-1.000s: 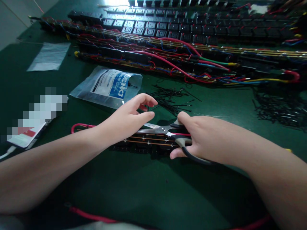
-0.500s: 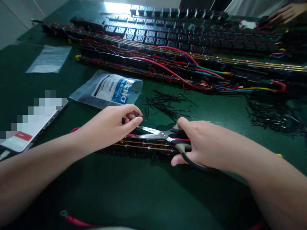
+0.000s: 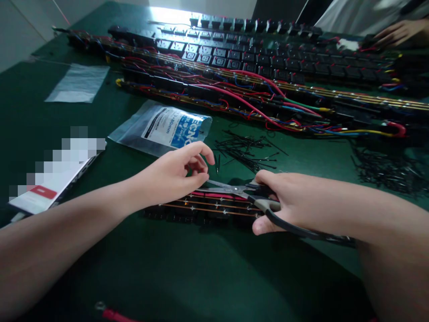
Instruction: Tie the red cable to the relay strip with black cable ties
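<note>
Left hand [image 3: 170,174]: half-curled, index finger arched away from the thumb, other fingers folded inward; any hold could not be told. Its thumb lay just beside the blade tips of steel scissors with black-and-grey handles [image 3: 236,189]. Right hand [image 3: 295,197]: closed around those handles, blades slightly parted, above a long black strip with copper-coloured rods [image 3: 208,209].

Edges, room: the green desk [image 3: 208,268] had a slanting edge at upper left; its surface stretched between the strip and a red cable with metal ring terminal [image 3: 115,314]. Loose thin black ties [image 3: 239,154] lay beyond the hands.

Lettering: white-and-red flat object [image 3: 43,192], pixelated, illegible; clear plastic bag with white-and-blue label [image 3: 167,127], "ECN" and "80mm" legible.
</note>
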Tool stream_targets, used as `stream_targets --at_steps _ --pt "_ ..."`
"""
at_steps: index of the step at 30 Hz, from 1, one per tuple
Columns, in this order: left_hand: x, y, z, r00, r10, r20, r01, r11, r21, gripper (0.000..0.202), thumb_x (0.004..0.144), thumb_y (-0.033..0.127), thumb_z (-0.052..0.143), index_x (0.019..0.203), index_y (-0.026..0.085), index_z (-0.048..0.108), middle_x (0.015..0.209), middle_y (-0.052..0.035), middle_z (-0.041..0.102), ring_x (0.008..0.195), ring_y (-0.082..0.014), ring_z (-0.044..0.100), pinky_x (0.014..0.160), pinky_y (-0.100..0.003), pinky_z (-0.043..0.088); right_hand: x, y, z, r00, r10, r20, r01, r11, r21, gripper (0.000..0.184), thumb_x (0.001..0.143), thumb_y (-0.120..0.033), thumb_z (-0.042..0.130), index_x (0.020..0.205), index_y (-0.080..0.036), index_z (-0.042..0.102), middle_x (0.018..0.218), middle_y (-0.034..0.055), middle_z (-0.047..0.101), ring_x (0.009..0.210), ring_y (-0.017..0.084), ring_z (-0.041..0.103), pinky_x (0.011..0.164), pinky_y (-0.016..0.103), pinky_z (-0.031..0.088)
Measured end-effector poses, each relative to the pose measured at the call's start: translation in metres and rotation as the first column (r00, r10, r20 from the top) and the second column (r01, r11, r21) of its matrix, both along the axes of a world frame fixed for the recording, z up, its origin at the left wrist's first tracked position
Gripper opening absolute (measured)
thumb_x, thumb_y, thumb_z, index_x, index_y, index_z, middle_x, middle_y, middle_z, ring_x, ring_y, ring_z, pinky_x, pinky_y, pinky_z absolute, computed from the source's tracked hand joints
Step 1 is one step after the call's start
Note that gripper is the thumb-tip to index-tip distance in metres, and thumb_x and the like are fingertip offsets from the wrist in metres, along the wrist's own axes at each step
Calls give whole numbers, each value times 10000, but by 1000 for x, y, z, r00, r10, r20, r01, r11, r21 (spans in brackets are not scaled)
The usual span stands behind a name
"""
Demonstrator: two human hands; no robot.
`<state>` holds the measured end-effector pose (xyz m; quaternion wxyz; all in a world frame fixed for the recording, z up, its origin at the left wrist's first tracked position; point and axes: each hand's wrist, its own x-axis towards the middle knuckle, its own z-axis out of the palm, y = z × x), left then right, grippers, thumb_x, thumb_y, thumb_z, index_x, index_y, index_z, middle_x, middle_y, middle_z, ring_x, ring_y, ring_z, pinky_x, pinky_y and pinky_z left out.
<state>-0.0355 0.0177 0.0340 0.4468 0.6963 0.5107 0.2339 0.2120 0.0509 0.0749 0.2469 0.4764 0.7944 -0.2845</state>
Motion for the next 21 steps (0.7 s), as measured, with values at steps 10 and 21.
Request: stream_targets --at_steps 10,21 --pt "-2 6 -1 990 -34 135 44 997 -68 26 864 180 607 870 156 614 793 35 631 724 -90 587 675 -220 479 -22 -12 -9 997 67 -29 -64 994 91 687 581 -842 648 924 -252 566 888 53 667 756 272 627 558 332 416" --pt "-3 6 0 987 -49 152 65 993 -103 65 873 214 599 897 155 614 800 12 635 732 -124 597 682 -269 488 -22 -16 -15 985 171 -25 -159 954 255 668 578 -865 635 817 -251 525 732 36 635 628 245 585 481 304 304"
